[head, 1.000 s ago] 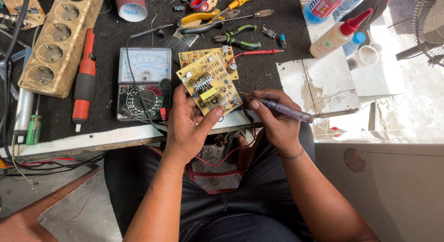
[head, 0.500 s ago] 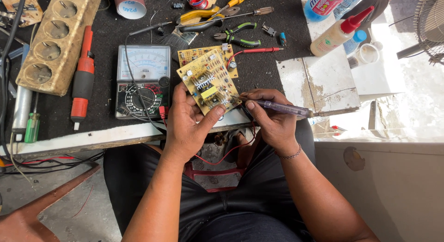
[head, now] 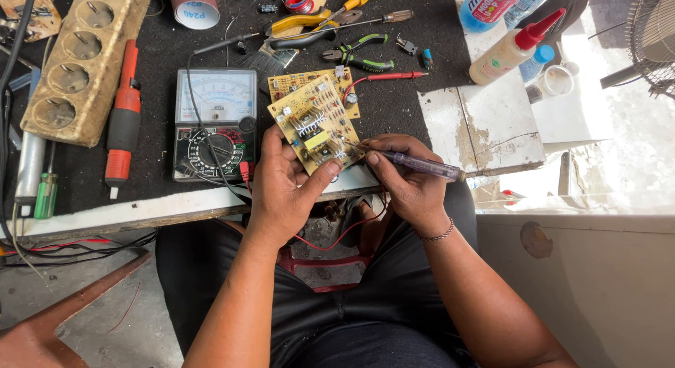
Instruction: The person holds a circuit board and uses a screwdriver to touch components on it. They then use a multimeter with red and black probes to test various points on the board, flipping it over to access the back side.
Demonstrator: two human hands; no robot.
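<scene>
My left hand (head: 285,189) grips a yellow circuit board (head: 313,122) from below, tilted up over the front edge of the bench. My right hand (head: 408,178) holds a purple see-through tester screwdriver (head: 422,164), its tip touching the board's lower right corner. A second yellow board (head: 299,80) lies flat on the black mat just behind the held one. Red wires (head: 337,238) hang below my hands over my lap.
An analog multimeter (head: 214,125) sits left of the board, beside a red-handled tool (head: 123,125) and a beige socket strip (head: 81,59). Pliers (head: 358,55), screwdrivers (head: 351,2), a red probe (head: 390,76) lie behind. A glue bottle (head: 510,52) stands right. A fan (head: 650,41) is far right.
The held board and both hands sit slightly lower toward the bench edge in view. The screwdriver tip stays at the board's corner.
</scene>
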